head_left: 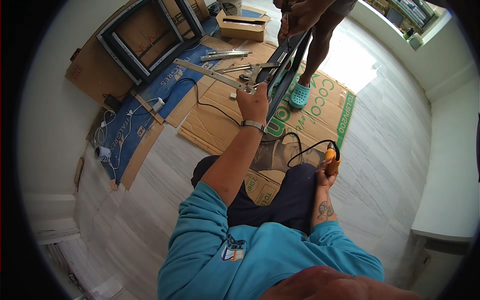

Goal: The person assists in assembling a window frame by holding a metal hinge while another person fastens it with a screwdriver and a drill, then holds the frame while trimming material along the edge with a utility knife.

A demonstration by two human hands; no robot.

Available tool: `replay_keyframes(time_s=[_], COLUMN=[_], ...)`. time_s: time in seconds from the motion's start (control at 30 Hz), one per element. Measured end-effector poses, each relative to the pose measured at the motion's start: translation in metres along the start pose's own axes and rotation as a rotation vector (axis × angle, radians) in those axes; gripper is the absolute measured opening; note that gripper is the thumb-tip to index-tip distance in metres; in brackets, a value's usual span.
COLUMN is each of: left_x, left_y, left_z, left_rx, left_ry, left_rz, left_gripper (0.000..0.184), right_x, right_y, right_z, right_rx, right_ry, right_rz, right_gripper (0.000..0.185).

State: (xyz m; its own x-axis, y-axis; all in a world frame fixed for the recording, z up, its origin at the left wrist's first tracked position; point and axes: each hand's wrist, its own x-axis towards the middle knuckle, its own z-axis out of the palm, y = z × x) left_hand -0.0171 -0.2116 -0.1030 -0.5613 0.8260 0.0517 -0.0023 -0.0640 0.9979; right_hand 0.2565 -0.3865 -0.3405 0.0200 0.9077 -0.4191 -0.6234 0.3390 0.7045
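My left hand [252,105], with a watch on its wrist, is closed on a metal window hinge [215,75] and holds it against a dark window frame [283,92]. The hinge's long flat bar sticks out to the left, and its folding arms join at the frame. Low by my right knee, my right hand [326,175] grips an orange corded power tool [331,159]; its exact kind is unclear. A co-worker's hand [300,20] holds a screwdriver [286,22] over the top end of the frame.
Flattened cardboard [210,120] covers the floor under the work. A black cord [220,111] runs across it. Another dark frame [142,45] leans at the left, near loose metal hinges [227,54] and an open box [242,30]. The co-worker's teal clog [299,95] stands beside the frame.
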Motion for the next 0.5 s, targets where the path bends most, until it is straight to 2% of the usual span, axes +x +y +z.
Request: replay_keyframes(time_s=[0.17,0.27,0.33,0.4,0.5], left_x=[0.002,0.0,0.002,0.0,0.001], left_y=[-0.002,0.002,0.0,-0.003,-0.008], left_z=[0.002,0.001,0.0,-0.001,0.001], left_rx=[0.016,-0.016,0.067,0.044,-0.012], left_ry=[-0.052,-0.045,-0.042,-0.044,-0.062], left_rz=[0.065,0.027,-0.05,-0.01,0.038], left_gripper=[0.045,0.045,0.046,0.046,0.046], right_x=[0.013,0.026,0.028,0.024,0.025], right_y=[-0.018,-0.043,-0.046,-0.048,-0.046], right_z=[0.005,0.006,0.003,0.001,0.004], right_rx=[0.102,0.128,0.12,0.102,0.076], right_ry=[0.027,0.065,0.1,0.062,0.073], right_rz=[0.028,-0.004,-0.034,-0.001,-0.115], right_gripper=[0.056,0.055,0.055,0.054,0.052])
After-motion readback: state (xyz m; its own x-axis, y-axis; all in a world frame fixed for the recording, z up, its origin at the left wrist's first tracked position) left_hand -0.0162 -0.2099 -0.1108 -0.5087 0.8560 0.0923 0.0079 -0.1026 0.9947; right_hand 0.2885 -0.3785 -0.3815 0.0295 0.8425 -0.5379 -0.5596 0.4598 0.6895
